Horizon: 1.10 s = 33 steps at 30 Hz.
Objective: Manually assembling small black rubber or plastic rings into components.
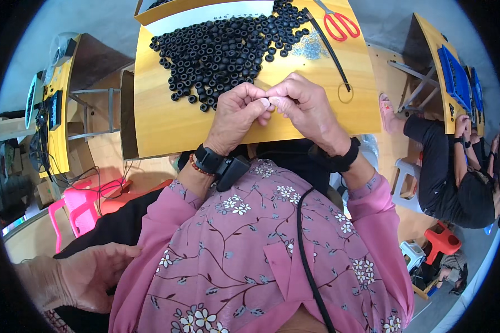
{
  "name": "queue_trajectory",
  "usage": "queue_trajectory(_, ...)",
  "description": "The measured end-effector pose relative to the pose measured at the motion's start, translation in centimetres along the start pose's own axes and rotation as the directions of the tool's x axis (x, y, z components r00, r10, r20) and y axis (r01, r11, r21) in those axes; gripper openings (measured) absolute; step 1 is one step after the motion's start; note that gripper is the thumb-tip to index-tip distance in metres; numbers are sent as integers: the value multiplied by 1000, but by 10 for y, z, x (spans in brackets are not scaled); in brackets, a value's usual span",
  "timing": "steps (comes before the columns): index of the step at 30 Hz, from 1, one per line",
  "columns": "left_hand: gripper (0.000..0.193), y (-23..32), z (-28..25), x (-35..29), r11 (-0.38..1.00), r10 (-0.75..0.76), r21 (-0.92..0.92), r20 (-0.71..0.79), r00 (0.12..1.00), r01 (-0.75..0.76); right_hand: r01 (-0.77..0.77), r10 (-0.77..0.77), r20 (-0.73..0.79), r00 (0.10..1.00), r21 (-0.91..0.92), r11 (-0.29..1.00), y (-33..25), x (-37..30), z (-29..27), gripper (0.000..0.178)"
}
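Observation:
Above the front part of the yellow table (161, 130), my left hand (236, 114) and my right hand (305, 105) meet with their fingertips pinched together. Something small and dark shows between the tips, mostly covered by the thumbs, so I cannot tell its kind. Just beyond my hands spreads a large heap of small black rings (216, 58) with holes through them. To the right of the heap lies a scatter of tiny clear or silvery pieces (311, 45).
Red-handled scissors (341, 26), a thin black tube (329, 50) and a tan loop (345, 93) lie at the table's right. A box (205, 16) stands at the back. Another person's hand (94, 272) reaches in at lower left. A person (444, 161) sits at another table on the right.

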<state>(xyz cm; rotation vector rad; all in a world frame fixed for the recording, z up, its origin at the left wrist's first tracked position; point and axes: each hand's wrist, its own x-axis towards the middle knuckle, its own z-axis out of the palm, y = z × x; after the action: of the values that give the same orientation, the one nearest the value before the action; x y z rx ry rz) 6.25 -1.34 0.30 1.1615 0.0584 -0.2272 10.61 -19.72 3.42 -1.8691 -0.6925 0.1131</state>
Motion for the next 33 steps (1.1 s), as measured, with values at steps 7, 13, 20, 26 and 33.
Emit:
queue_trajectory(7,6,-8,-4,2,998,26,-65,16,1000,-25,-153,150,30,988,258,954,0,-7,5,16)
queue_trajectory(13,4,-7,-9,5,996,-5,-87,62,998,11,-95,112,-74,991,207,974,6,-13,5,25)
queue_trajectory(20,5,-8,-5,2,971,6,-239,47,999,5,149,-153,0,988,-246,958,-12,-7,13,30)
queue_trajectory(26,8,-10,-7,1,987,0,-164,29,1000,4,211,-215,41,976,-446,870,-11,-6,13,24)
queue_trajectory(33,11,-10,-9,1,1000,-26,-1,43,999,26,249,-237,85,968,-448,858,-6,-9,11,25)
